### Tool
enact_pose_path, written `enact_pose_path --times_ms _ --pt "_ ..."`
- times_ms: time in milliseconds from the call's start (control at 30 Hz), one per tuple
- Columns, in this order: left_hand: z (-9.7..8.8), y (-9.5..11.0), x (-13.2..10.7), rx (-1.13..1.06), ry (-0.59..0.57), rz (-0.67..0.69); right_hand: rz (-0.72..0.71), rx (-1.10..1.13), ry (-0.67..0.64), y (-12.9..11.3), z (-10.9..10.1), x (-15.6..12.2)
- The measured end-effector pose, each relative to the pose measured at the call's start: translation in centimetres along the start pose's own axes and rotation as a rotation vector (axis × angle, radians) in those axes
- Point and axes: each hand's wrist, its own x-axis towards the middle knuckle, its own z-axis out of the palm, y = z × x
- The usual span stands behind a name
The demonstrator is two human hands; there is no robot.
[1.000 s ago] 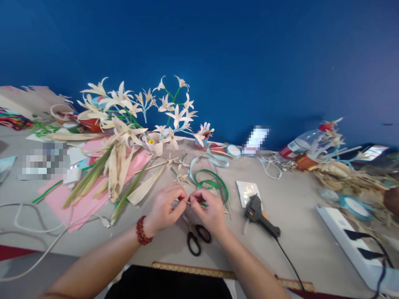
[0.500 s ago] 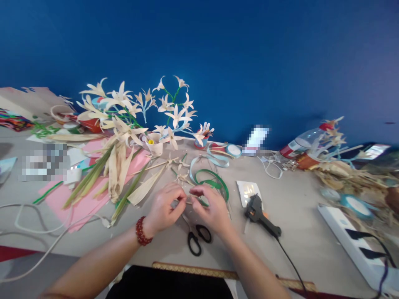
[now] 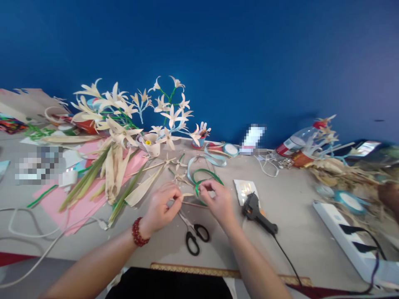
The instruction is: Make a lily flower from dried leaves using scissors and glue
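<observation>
Near scissors (image 3: 190, 226), left fingers (image 3: 176, 192) pinch pale strip (image 3: 188, 194)

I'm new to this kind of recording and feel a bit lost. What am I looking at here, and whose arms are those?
There is no machine: these are a person's own bare hands, and every picture comes from one camera worn on their head, looking forward and down. The left hand, with a red bracelet at its wrist, seems to pinch a pale strip. The right hand is beside a green ribbon; whether it holds anything is hard to tell. On the table lie scissors, a black glue gun and pink paper. Pale flowers stand at the back.
</observation>
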Motion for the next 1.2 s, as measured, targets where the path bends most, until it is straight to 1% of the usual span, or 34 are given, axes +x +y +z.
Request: enact_pose_path --times_ms 133,200,300,400,467,567,633,733,800,933,1033,1133,1200 --pt "0.0 0.0 0.1 -0.004 -0.025 -0.003 -0.031 0.169 -0.142 -1.0 0.6 -0.3" --pt "0.1 0.0 0.0 -0.011 -0.023 0.002 -0.037 0.172 -0.161 -1.5 1.1 -0.5" --pt "0.3 0.0 -0.1 -0.013 -0.025 0.010 -0.028 0.141 -0.129 -1.9 1.7 -0.6" --pt "0.4 -0.1 -0.2 -0.004 -0.030 0.018 -0.026 0.111 -0.125 -1.7 1.6 -0.5" --pt "0.3 -0.1 -0.3 -0.009 0.003 0.017 -0.004 0.071 -0.121 -1.1 1.3 -0.3" --pt "0.0 0.0 -0.2 -0.022 0.079 -0.001 0.053 -0.002 -0.055 -0.2 0.5 0.0" --pt "-0.2 -0.1 -0.1 -0.019 0.089 -0.013 0.062 0.001 -0.032 0.0 0.3 0.0" --pt "-0.1 -0.1 -0.1 -0.017 0.059 -0.021 0.016 0.097 -0.101 -0.6 0.6 -0.3" --pt "0.1 -0.2 -0.1 -0.010 0.043 -0.011 -0.012 0.119 -0.142 -1.4 1.2 -0.5" --pt "0.3 -0.1 -0.3 0.027 0.009 0.009 -0.020 0.015 -0.127 -2.1 1.8 -0.7" --pt "0.4 -0.1 -0.3 0.038 0.001 0.015 -0.033 -0.059 -0.113 -1.4 1.5 -0.6" --pt "0.2 0.0 -0.2 0.027 0.052 0.002 -0.004 -0.142 -0.064 -0.3 0.7 -0.3" --pt "0.1 0.0 -0.2 0.022 0.084 -0.009 0.027 -0.145 -0.026 0.0 0.3 -0.2"
